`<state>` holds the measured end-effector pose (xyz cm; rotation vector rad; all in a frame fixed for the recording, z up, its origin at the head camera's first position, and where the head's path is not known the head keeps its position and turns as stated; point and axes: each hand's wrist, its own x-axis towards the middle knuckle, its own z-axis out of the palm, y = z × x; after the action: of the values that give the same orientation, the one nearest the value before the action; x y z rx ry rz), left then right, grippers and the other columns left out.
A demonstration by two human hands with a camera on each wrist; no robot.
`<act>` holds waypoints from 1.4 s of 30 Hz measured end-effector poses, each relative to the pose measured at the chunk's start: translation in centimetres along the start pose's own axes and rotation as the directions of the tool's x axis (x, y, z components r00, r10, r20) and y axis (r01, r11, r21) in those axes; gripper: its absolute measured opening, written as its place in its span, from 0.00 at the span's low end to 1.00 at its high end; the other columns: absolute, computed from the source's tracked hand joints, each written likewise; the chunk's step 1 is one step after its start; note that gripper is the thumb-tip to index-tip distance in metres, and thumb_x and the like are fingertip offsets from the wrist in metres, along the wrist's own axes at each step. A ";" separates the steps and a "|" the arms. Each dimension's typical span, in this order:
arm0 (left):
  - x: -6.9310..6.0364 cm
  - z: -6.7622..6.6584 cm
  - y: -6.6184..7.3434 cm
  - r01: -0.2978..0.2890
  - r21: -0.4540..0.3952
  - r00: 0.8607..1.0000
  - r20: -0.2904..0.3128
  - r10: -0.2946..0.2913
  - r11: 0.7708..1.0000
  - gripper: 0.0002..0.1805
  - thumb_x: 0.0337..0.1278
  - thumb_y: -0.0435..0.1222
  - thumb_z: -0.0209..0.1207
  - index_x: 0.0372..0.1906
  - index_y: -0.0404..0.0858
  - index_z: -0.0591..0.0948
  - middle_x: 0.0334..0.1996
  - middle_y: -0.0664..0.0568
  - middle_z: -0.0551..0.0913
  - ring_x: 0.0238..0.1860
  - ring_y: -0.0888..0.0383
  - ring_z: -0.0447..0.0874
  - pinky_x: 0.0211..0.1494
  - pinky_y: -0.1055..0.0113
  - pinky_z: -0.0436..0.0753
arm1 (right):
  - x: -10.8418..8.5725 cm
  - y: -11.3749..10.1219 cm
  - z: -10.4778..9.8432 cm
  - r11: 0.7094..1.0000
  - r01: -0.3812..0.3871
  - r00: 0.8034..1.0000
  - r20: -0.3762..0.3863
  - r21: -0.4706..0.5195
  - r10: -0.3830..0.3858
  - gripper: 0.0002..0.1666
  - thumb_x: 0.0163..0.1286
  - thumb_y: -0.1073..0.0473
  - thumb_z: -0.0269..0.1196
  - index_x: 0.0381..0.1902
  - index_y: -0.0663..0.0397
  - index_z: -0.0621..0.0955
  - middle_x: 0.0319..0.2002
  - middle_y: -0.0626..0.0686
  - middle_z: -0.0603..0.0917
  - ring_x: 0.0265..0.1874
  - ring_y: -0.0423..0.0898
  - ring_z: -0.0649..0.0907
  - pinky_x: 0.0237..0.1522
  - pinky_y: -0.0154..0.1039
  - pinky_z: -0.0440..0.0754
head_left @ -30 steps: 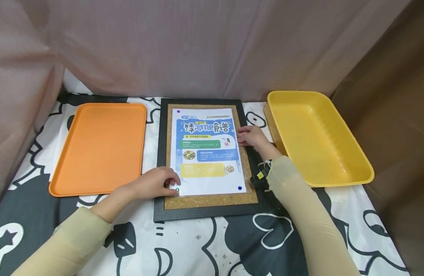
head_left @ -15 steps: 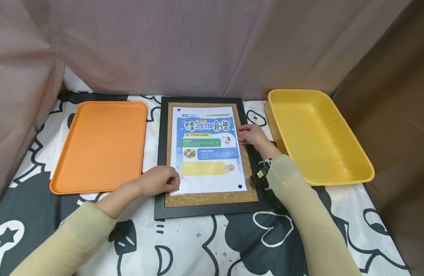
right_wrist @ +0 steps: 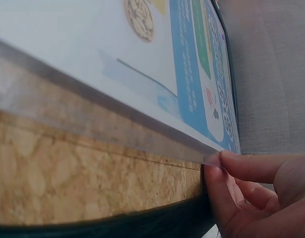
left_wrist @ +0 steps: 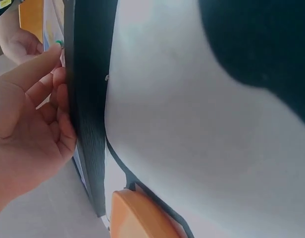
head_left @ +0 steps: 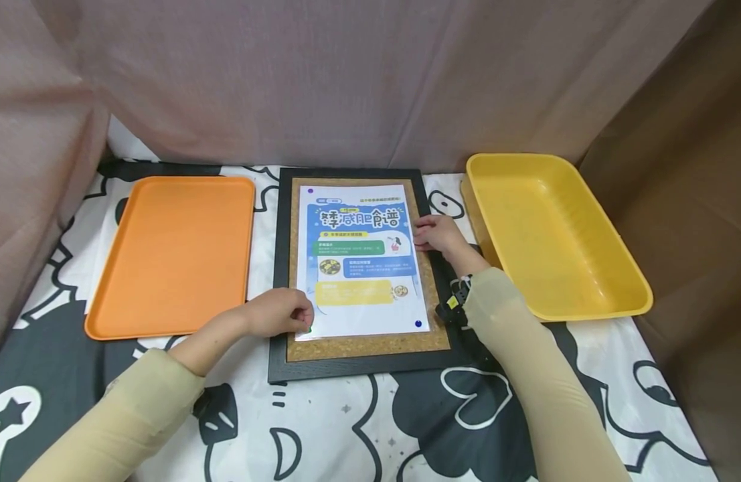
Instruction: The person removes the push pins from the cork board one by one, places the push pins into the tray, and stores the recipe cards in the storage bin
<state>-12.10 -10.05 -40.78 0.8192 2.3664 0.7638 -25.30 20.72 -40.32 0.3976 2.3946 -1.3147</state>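
Observation:
A laminated poster (head_left: 364, 321) with blue, green and yellow print lies on a cork board (head_left: 370, 348) in a black frame (head_left: 370, 366). My left hand (head_left: 278, 313) is at the poster's lower left corner, fingers curled, pinching a green push pin (left_wrist: 59, 43) by its head. The pin's point is hidden. My right hand (head_left: 440, 235) pinches the clear right edge of the poster between thumb and finger, as the right wrist view shows; that edge stands slightly off the cork. One dark blue push pin (head_left: 418, 324) sits at the lower right corner, another push pin (head_left: 310, 191) at the upper left.
An orange tray (head_left: 177, 254) lies left of the frame. To the right a yellow basin (head_left: 563, 248) rests tilted on something brown. The patterned tablecloth (head_left: 340, 428) spreads beneath, with a brownish curtain (head_left: 346, 87) behind.
My left fingers, parted around the green push pin a second ago, have drawn together on it and curled. The right hand keeps its place on the poster's edge.

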 end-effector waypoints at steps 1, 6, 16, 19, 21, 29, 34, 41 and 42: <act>0.0 -0.1 0.0 -0.006 -0.004 1.000 0.008 0.006 1.000 0.06 0.57 0.33 0.60 0.25 0.43 0.78 0.22 0.57 0.72 0.28 0.62 0.69 0.34 0.70 0.69 | 0.0 0.0 0.0 1.000 -0.001 1.000 0.000 0.000 0.001 0.27 0.64 0.72 0.56 0.62 0.61 0.69 0.51 0.62 0.79 0.27 0.37 0.80 0.31 0.28 0.81; -0.3 -0.5 -0.1 -0.037 -0.026 0.998 0.059 0.039 0.999 0.05 0.54 0.33 0.61 0.25 0.44 0.80 0.25 0.57 0.72 0.30 0.62 0.67 0.35 0.70 0.67 | 0.0 -0.1 0.0 1.000 0.002 1.000 0.000 -0.002 -0.002 0.27 0.65 0.72 0.56 0.62 0.62 0.69 0.51 0.62 0.78 0.25 0.36 0.80 0.31 0.27 0.81; -1.0 -1.7 -1.1 -0.042 -0.200 0.999 -0.020 0.039 0.979 0.03 0.56 0.31 0.59 0.29 0.38 0.80 0.26 0.53 0.76 0.29 0.61 0.70 0.34 0.71 0.71 | 0.1 0.0 0.0 1.000 -0.014 1.000 0.005 0.005 0.014 0.28 0.64 0.72 0.56 0.63 0.62 0.69 0.53 0.63 0.78 0.25 0.36 0.80 0.31 0.28 0.81; -1.4 -2.5 -1.5 -0.009 -0.222 0.996 -0.084 -0.010 0.975 0.02 0.57 0.31 0.59 0.30 0.37 0.79 0.25 0.52 0.77 0.28 0.60 0.71 0.32 0.71 0.72 | 0.1 0.1 0.0 1.000 -0.004 1.000 0.001 0.001 0.004 0.28 0.64 0.73 0.56 0.63 0.62 0.69 0.52 0.63 0.78 0.26 0.36 0.80 0.32 0.28 0.82; -1.7 -3.2 -1.8 0.017 -0.222 0.989 -0.138 -0.049 0.975 0.03 0.58 0.31 0.58 0.31 0.37 0.79 0.26 0.51 0.78 0.29 0.59 0.71 0.32 0.70 0.72 | 0.1 0.0 0.0 1.000 0.002 1.000 -0.004 -0.004 -0.002 0.27 0.64 0.72 0.56 0.63 0.62 0.69 0.52 0.62 0.78 0.27 0.37 0.80 0.33 0.29 0.82; -3.2 -5.9 -4.1 0.112 -0.204 0.913 -0.366 -0.182 0.973 0.04 0.59 0.33 0.58 0.33 0.35 0.79 0.28 0.49 0.77 0.32 0.55 0.70 0.34 0.68 0.69 | 0.1 0.0 0.1 1.000 -0.001 1.000 -0.011 -0.022 0.001 0.27 0.65 0.70 0.56 0.63 0.60 0.70 0.52 0.61 0.79 0.34 0.42 0.82 0.37 0.30 0.82; -3.8 -7.1 -6.3 0.198 -0.228 0.854 -0.437 -0.282 0.953 0.09 0.62 0.37 0.56 0.36 0.33 0.77 0.31 0.46 0.76 0.34 0.54 0.70 0.35 0.69 0.70 | 0.1 0.0 0.0 1.000 0.011 1.000 -0.012 -0.019 -0.011 0.27 0.65 0.71 0.56 0.62 0.61 0.70 0.52 0.61 0.79 0.31 0.40 0.81 0.34 0.29 0.82; -4.2 -8.0 -8.8 0.311 -0.229 0.792 -0.474 -0.385 0.922 0.11 0.63 0.37 0.54 0.39 0.31 0.75 0.32 0.43 0.75 0.32 0.52 0.70 0.33 0.68 0.70 | 0.2 0.1 0.1 1.000 0.008 1.000 -0.017 -0.019 -0.008 0.28 0.63 0.72 0.57 0.62 0.61 0.70 0.52 0.62 0.79 0.29 0.38 0.81 0.32 0.28 0.81; -4.1 -8.1 -9.0 0.322 -0.232 0.787 -0.473 -0.396 0.918 0.11 0.63 0.37 0.54 0.39 0.30 0.75 0.32 0.43 0.76 0.32 0.52 0.70 0.33 0.68 0.70 | 0.2 0.1 0.1 1.000 0.008 1.000 -0.017 -0.021 -0.008 0.27 0.64 0.72 0.57 0.62 0.61 0.70 0.52 0.62 0.79 0.29 0.39 0.81 0.33 0.28 0.82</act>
<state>-17.76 -21.48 -39.78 0.0776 2.7687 1.0630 -25.41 20.70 -40.51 0.3952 2.4242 -1.2930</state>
